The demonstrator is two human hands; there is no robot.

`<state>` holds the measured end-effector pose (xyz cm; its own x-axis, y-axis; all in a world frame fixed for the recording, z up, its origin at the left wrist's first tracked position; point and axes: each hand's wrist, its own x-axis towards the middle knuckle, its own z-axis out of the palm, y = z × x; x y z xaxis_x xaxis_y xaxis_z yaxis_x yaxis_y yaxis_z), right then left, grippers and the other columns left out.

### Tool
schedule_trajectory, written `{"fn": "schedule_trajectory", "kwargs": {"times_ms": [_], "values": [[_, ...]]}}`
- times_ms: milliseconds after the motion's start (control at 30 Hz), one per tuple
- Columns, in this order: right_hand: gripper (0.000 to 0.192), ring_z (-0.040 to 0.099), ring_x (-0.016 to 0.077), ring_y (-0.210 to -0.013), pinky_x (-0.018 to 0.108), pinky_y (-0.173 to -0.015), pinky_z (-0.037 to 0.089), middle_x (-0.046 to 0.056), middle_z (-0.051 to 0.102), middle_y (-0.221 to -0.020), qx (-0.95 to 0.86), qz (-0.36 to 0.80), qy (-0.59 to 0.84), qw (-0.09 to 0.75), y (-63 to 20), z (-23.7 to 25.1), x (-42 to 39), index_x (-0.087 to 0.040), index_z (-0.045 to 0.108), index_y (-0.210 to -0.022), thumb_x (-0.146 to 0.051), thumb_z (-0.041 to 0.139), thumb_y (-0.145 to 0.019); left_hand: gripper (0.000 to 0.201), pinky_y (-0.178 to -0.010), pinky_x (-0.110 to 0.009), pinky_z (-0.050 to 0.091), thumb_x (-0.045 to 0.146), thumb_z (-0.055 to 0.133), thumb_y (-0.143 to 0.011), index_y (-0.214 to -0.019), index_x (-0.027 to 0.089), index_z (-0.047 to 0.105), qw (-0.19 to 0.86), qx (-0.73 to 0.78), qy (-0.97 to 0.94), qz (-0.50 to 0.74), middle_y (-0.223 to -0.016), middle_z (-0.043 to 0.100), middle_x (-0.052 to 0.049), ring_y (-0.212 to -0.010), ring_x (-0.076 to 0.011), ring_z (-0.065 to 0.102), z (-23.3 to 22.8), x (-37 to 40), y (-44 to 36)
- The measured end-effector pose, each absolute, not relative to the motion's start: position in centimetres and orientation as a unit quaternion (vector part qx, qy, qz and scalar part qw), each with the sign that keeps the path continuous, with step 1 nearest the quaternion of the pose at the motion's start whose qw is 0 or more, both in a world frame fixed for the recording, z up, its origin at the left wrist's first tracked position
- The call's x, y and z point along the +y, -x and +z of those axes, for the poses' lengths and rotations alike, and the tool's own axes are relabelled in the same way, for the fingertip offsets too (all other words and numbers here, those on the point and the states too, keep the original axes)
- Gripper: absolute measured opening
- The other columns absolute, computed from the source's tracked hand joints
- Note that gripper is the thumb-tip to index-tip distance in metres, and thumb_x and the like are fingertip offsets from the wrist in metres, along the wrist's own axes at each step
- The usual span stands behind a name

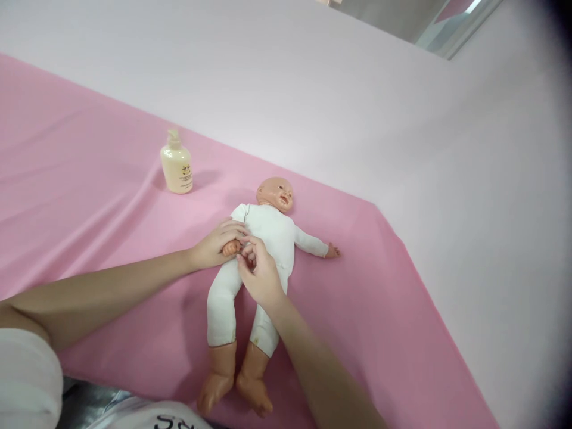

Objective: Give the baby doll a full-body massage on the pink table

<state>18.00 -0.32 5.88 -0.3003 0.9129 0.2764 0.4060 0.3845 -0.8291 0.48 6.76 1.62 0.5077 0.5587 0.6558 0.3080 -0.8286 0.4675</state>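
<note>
Just below the doll (273,232), nearest us, we are seeing a white top (138,417) with dark lettering, cut by the frame, and a white sleeve (29,381) lower left of the doll. The doll's bare feet (218,375) are pointing our way; its white-clad legs are lying a little apart.

At the doll's middle, we are finding both hands at work. The left hand (221,241) is reaching in from the doll's left-hand side as we are looking, and is holding the arm near the wrist, fingers draped across it; the doll's small hand (231,248) is showing beneath. The right hand (263,274) is bending in over the body, fingers curled, thumb near the fingertips, narrow; we are not able to tell whether it is pinching anything.

The doll itself is lying face up on a pink cloth (370,322), its other arm stretching out to our right, its head (273,193) farthest from us. Upper left of the doll, well apart, a cream pump bottle (176,170) is standing upright. Beyond the doll, a white surface (268,89) is rising past the cloth's edge.
</note>
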Motion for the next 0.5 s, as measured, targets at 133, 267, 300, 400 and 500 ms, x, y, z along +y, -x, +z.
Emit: {"fn": "schedule_trajectory", "kwargs": {"times_ms": [133,267,300,400,500], "values": [[0.025,0.050,0.0111,-0.062,0.025,-0.063,0.042,-0.003,0.054,-0.078,-0.758,0.302,0.448,0.364,-17.92,5.71,-0.21,-0.023,0.053,-0.112,-0.023,0.050,-0.086,0.021,-0.110,-0.054,0.036,0.038,0.060,-0.087,-0.100,0.021,0.058,0.148,0.239,-0.867,0.412,-0.104,0.069,-0.009,-0.113,-0.0258,0.061,1.61,6.59,-0.42],[0.015,0.052,0.0125,-0.063,0.025,-0.061,0.041,-0.002,0.057,-0.075,-0.766,0.289,0.450,0.357,-17.91,5.90,-0.17,-0.022,0.054,-0.101,-0.025,0.049,-0.088,0.014,-0.109,-0.051,0.037,0.033,0.052,-0.092,-0.093,0.021,0.058,0.138,0.230,-0.875,0.404,-0.095,0.070,-0.007,-0.104,-0.0222,0.064,2.02,6.20,-0.58],[0.013,0.052,0.0126,-0.063,0.025,-0.060,0.041,-0.002,0.057,-0.075,-0.766,0.291,0.449,0.356,-17.92,5.97,-0.17,-0.022,0.054,-0.100,-0.025,0.049,-0.088,0.013,-0.108,-0.050,0.039,0.031,0.050,-0.093,-0.092,0.021,0.058,0.131,0.225,-0.876,0.405,-0.095,0.069,-0.007,-0.102,-0.0212,0.064,2.11,6.13,-0.61],[0.011,0.052,0.0124,-0.063,0.025,-0.060,0.040,-0.002,0.057,-0.074,-0.767,0.294,0.446,0.354,-17.92,6.12,-0.18,-0.022,0.054,-0.098,-0.024,0.048,-0.088,0.015,-0.105,-0.048,0.042,0.031,0.046,-0.095,-0.092,0.020,0.057,0.112,0.203,-0.879,0.416,-0.093,0.069,-0.007,-0.097,-0.0197,0.064,2.21,6.08,-0.64],[0.010,0.051,0.0125,-0.063,0.025,-0.059,0.040,-0.002,0.056,-0.073,-0.768,0.296,0.446,0.352,-17.92,6.17,-0.24,-0.022,0.053,-0.097,-0.024,0.049,-0.088,0.020,-0.104,-0.048,0.043,0.036,0.046,-0.096,-0.091,0.020,0.057,0.113,0.195,-0.880,0.417,-0.091,0.069,-0.008,-0.094,-0.0201,0.064,2.19,6.19,-0.63]]}}
